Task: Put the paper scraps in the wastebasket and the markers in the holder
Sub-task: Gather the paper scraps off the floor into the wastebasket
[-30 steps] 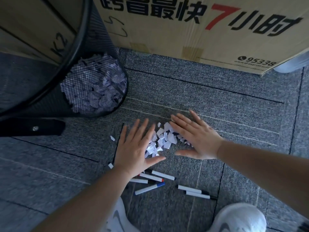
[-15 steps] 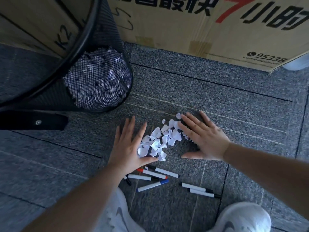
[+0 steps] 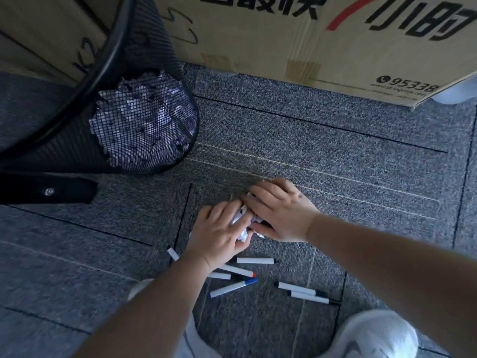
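Both hands were cupped together on the carpet point(image 3: 335, 156), closing around a bunch of white scraps point(image 3: 241, 223). The left hand point(image 3: 219, 235) had its fingers curled over the scraps from the near side, and the right hand point(image 3: 280, 210) pressed in from the far side with fingers bent over the pile, so only a little paper showed between them. Several markers point(image 3: 255, 260) lay loose on the carpet just behind the left wrist: a red-capped one point(image 3: 238, 271), a blue-capped one point(image 3: 233, 288), and a pair point(image 3: 307, 293) lying side by side to the right. One more marker end point(image 3: 173, 254) stuck out left of the forearm. The mesh wastebasket point(image 3: 144, 120) stood well apart to the upper left, already holding paper. A printed cardboard box point(image 3: 309, 40) stood behind it. White shoes point(image 3: 374, 334) showed at the bottom edge.
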The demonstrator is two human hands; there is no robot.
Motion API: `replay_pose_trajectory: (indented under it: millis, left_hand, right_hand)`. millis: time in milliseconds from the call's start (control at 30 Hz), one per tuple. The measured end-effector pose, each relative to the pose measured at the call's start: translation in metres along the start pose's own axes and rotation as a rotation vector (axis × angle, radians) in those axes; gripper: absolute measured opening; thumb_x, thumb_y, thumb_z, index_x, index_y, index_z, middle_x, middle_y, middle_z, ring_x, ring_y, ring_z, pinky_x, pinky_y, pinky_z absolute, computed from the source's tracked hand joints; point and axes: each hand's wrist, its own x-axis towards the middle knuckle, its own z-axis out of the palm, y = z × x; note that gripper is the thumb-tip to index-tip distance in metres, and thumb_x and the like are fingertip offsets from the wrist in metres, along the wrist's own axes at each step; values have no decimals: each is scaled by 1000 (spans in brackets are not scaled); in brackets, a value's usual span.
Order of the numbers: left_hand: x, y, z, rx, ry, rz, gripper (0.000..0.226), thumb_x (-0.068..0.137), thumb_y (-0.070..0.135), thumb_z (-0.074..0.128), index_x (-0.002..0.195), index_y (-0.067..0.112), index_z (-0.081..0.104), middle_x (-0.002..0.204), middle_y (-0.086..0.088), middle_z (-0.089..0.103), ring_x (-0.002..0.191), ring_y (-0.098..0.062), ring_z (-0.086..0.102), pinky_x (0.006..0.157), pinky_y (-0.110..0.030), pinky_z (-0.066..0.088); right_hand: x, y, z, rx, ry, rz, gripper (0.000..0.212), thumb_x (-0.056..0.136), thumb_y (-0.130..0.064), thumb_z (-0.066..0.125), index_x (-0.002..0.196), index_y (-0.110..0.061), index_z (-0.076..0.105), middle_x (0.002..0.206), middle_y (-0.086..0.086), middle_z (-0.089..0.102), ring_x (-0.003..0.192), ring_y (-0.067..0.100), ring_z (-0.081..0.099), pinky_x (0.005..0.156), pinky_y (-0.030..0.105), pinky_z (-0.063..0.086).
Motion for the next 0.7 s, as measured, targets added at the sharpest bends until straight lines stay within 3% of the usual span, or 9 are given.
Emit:
replay_pose_trajectory:
  millis: [167,267,400,500,567,633,700]
  left_hand:
    - [5,1,-8,31,-31,38,21,80,26,50,99,15,50,82,-4,60,67,-23,55,54,-31,43]
    - [10,-2,-12,23,-105,82,20,78,23,55,93,12,47,70,-2,56,53,-20,53,38,-25,39]
    - [25,-11,-24,-16,-341,115,27,66,17,71,82,10,50,59,-2,54,32,-16,48,28,-18,34]
    - [33,-11,-38,31,-551,52,10,85,8,54,95,6,51,75,-7,60,46,-19,58,39,-26,45]
    - [34,-13,-44,45,-626,35,21,94,4,35,113,6,44,86,-8,58,60,-21,59,49,-30,44]
    - [39,-15,-54,6,-634,-7,24,95,4,32,117,6,41,73,-1,48,57,-17,50,48,-29,41]
    - [46,-14,-65,-6,-654,-59,16,94,6,35,108,7,43,62,4,35,51,-13,42,45,-28,37]
  right_hand:
    - [-3,0,-2,-25,75,-112,24,92,-42,49,102,-20,53,97,2,63,88,25,57,84,38,44]
    - [-1,-5,-6,5,-24,-132,17,91,-34,55,89,-18,53,76,-1,61,64,21,58,66,33,51]
    - [3,-7,-14,18,-233,-132,17,87,-24,64,80,-12,55,55,-1,51,43,19,52,42,28,49]
    - [10,-8,-30,63,-385,-110,12,87,-20,62,83,-9,58,51,0,47,42,17,51,42,22,47]
    - [12,-6,-40,71,-485,-42,12,95,-19,50,94,-8,55,57,2,49,51,18,56,48,22,48]
    - [13,0,-52,99,-493,66,16,99,-18,40,103,-9,51,62,1,50,57,19,60,52,25,53]
    - [13,7,-65,130,-458,174,21,101,-20,36,110,-9,51,67,-1,50,60,19,58,56,29,55]
